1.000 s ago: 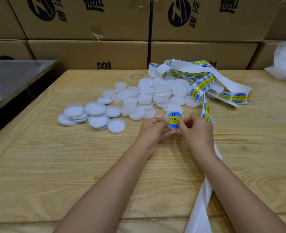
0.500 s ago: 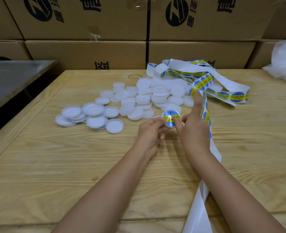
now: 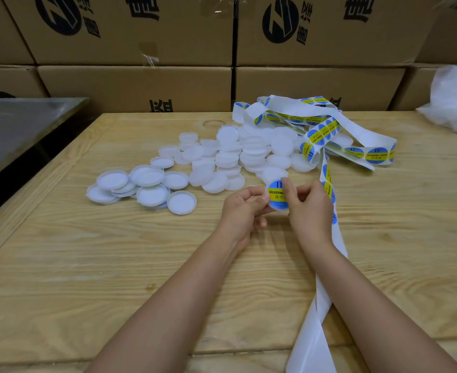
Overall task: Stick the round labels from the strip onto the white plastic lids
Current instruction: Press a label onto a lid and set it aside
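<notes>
A pale wooden table [image 3: 114,265] carries a loose heap of white plastic lids [image 3: 222,157] toward its far middle. A tangled label strip [image 3: 356,135] lies over the heap's right side and trails across the near edge. A clear plastic bag [image 3: 453,103] sits at the far right corner.

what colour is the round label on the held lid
The label is blue with a yellow band across its middle, clearest in the head view.
</notes>
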Demonstrator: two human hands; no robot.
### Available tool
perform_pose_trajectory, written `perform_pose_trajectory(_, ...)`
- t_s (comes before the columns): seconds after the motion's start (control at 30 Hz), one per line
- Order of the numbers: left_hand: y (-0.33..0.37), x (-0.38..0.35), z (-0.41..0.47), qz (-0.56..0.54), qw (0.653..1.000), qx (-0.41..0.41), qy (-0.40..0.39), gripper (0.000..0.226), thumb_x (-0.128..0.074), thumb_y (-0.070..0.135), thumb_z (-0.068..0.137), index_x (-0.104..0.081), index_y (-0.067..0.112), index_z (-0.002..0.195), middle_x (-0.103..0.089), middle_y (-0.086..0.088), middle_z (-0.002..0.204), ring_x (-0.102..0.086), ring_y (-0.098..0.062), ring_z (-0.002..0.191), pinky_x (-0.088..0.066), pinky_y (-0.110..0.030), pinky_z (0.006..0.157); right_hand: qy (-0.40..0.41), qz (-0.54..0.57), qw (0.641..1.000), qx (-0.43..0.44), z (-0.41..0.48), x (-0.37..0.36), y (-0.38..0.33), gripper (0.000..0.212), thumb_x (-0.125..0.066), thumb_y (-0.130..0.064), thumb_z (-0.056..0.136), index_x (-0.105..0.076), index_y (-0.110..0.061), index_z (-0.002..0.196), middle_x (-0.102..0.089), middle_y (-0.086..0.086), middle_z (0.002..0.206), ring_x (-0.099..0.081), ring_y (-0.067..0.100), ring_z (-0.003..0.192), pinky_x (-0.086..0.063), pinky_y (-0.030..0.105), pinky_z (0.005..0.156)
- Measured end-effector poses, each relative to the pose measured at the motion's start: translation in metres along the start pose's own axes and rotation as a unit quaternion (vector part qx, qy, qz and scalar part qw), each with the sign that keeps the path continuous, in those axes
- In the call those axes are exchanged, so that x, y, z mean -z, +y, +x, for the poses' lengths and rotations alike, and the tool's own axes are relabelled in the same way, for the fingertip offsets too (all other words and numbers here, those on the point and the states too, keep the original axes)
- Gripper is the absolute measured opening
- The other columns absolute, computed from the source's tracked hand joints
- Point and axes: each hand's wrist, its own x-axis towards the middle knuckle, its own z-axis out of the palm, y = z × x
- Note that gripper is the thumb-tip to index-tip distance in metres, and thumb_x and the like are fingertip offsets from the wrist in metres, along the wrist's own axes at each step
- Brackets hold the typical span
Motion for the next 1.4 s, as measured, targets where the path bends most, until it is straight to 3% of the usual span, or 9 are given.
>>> perform_pose_trajectory(0.17,-0.002,0.001,-0.001,-0.012,1.0,-0.023,0.001,0.004,-0.056,0.002,0.09,-0.058,0.005,0.092,-0.07,-0.008,0.075,-0.07,-0.013,0.067,-0.031,-0.017,0.034,-0.069,0.032,0.997,-0.03,0.001,-0.003,0.003,0.036,-0.07,-0.045,0.079,-0.052,-0.014,0.086,-0.057,-0.01,0.075,-0.053,-0.002,0.066,-0.037,0.005,0.056)
perform_pose_trajectory(0.33,-0.001,0.003,0.001,-0.07,0.997,-0.022,0.011,0.011,-0.053,0.009,0.092,-0.06,0.009,0.085,-0.072,0.0,0.072,-0.07,-0.012,0.068,-0.026,-0.014,0.033,-0.133,0.119,0.984,-0.019,-0.005,-0.006,0.003,0.031,-0.075,-0.035,0.077,-0.051,-0.023,0.092,-0.062,-0.011,0.086,-0.057,-0.01,0.071,-0.043,0.006,0.063)
perform_pose_trajectory(0.53,0.003,0.009,0.005,-0.146,0.989,0.018,0.027,0.01,-0.048,0.01,0.095,-0.055,0.007,0.088,-0.072,-0.003,0.076,-0.07,-0.012,0.067,-0.023,-0.014,0.028,-0.118,0.135,0.983,0.04,-0.005,-0.002,-0.002,0.022,-0.072,-0.018,0.081,-0.052,-0.028,0.086,-0.062,-0.008,0.08,-0.059,0.0,0.067,-0.05,0.019,0.065)
perform_pose_trajectory(0.67,0.005,0.012,0.006,-0.106,0.994,0.012,0.009,0.014,-0.048,0.011,0.095,-0.059,0.008,0.088,-0.072,-0.001,0.075,-0.068,-0.01,0.066,-0.024,-0.014,0.033,-0.073,0.158,0.984,0.026,-0.005,0.0,-0.006,0.011,-0.062,-0.016,0.09,-0.057,-0.016,0.08,-0.062,0.003,0.064,-0.056,0.001,0.048,-0.046,0.015,0.05)
perform_pose_trajectory(0.87,0.003,0.01,0.005,-0.037,0.999,-0.008,0.0,0.018,-0.047,0.008,0.096,-0.062,0.01,0.088,-0.071,0.002,0.069,-0.067,-0.008,0.063,-0.033,-0.015,0.039,-0.044,0.167,0.984,-0.031,-0.003,0.006,-0.007,0.028,-0.06,-0.027,0.091,-0.054,-0.009,0.07,-0.06,0.007,0.053,-0.055,0.011,0.042,-0.044,0.02,0.042)
perform_pose_trajectory(1.03,0.002,0.01,0.004,-0.008,0.999,-0.032,0.013,0.016,-0.051,0.013,0.095,-0.065,0.012,0.087,-0.072,0.002,0.072,-0.069,-0.009,0.068,-0.041,-0.017,0.042,-0.067,0.168,0.983,-0.044,0.002,0.013,-0.009,0.026,-0.054,-0.028,0.094,-0.06,-0.01,0.077,-0.061,0.003,0.055,-0.06,0.016,0.052,-0.049,0.027,0.044)
perform_pose_trajectory(1.17,0.008,0.02,0.008,0.002,0.993,-0.092,0.079,0.015,-0.054,0.01,0.093,-0.065,0.01,0.083,-0.071,-0.001,0.071,-0.068,-0.011,0.066,-0.051,-0.022,0.047,-0.012,0.209,0.977,-0.034,0.014,0.024,-0.012,0.014,-0.051,-0.02,0.096,-0.061,-0.012,0.089,-0.06,-0.002,0.063,-0.056,0.006,0.051,-0.047,0.022,0.042)
perform_pose_trajectory(1.27,0.023,0.043,0.015,0.162,0.946,-0.211,0.184,0.01,-0.057,0.012,0.093,-0.066,0.007,0.091,-0.067,0.001,0.076,-0.063,-0.007,0.065,-0.053,-0.024,0.059,0.058,0.209,0.975,-0.045,0.028,0.036,-0.006,0.014,-0.051,-0.017,0.094,-0.061,-0.01,0.098,-0.062,-0.003,0.071,-0.055,0.0,0.056,-0.047,0.018,0.05)
perform_pose_trajectory(1.4,0.048,0.09,0.015,0.452,0.774,-0.338,0.288,0.018,-0.058,0.015,0.091,-0.069,0.007,0.102,-0.07,-0.003,0.099,-0.061,-0.016,0.09,-0.039,-0.018,0.079,0.088,0.107,0.988,-0.075,0.043,0.047,0.013,0.016,-0.05,-0.022,0.092,-0.063,-0.02,0.1,-0.066,-0.002,0.094,-0.057,0.01,0.085,-0.045,0.029,0.082)
